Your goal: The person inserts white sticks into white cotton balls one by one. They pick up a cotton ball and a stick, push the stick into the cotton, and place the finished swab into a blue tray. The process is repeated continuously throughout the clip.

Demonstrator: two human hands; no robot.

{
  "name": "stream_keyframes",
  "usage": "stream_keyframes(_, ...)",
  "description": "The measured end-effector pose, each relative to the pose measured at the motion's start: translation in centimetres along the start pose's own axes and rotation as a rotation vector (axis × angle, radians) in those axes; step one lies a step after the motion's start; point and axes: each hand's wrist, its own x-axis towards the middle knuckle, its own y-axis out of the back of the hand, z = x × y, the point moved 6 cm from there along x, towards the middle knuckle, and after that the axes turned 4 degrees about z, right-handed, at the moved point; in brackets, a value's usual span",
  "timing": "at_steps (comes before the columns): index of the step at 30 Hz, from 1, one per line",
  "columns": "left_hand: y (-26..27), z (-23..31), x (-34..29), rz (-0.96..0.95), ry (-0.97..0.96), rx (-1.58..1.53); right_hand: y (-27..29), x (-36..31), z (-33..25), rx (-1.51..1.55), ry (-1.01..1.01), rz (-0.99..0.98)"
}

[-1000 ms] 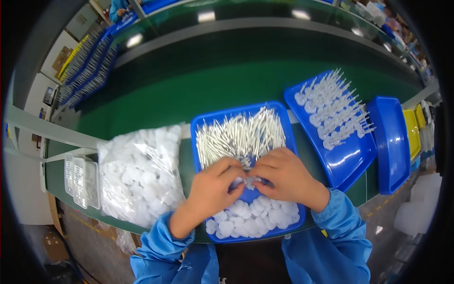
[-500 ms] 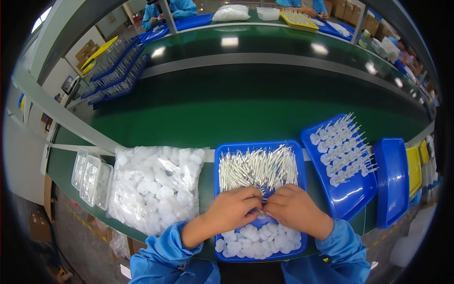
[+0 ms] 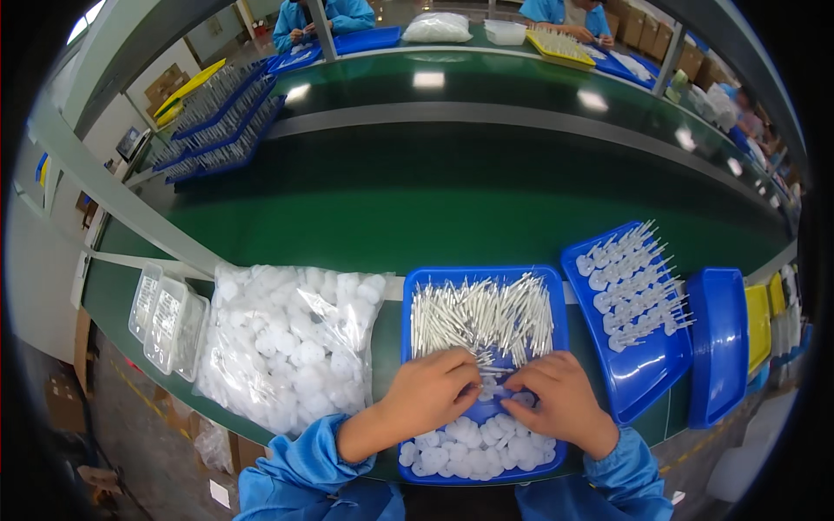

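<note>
In front of me stands a blue tray [image 3: 560, 308], with a heap of thin whitish metal-tipped rods [image 3: 482, 317] in its far part and a pile of white plastic discs [image 3: 478, 447] in its near part. Over the middle of the tray, my left hand [image 3: 434, 388] is closed in a pinch, a small translucent plastic disc [image 3: 492, 385] showing at its fingertips. Whether a rod is joined to that disc is hard to see. Just right of it, my right hand [image 3: 563, 401] is open, thumb and forefinger parted above the discs.
A clear bag of white discs [image 3: 291, 347] lies to the left, beside lidded clear boxes [image 3: 169, 326]. At right, a tilted blue tray [image 3: 643, 369] carries rows of discs with rods; more blue trays [image 3: 719, 347] adjoin it. Stacked filled trays [image 3: 221, 130] and co-workers [image 3: 326, 17] are farther off.
My hands, together over the tray half a second ago, have drawn apart. The right hand has shifted right and its fingers have spread. The whole view has shifted slightly.
</note>
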Motion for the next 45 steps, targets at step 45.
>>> stream_keyframes(45, -0.2, 0.3, -0.4, -0.088, -0.035, 0.073, 14.6, -17.4, 14.2, -0.882, -0.784, 0.55)
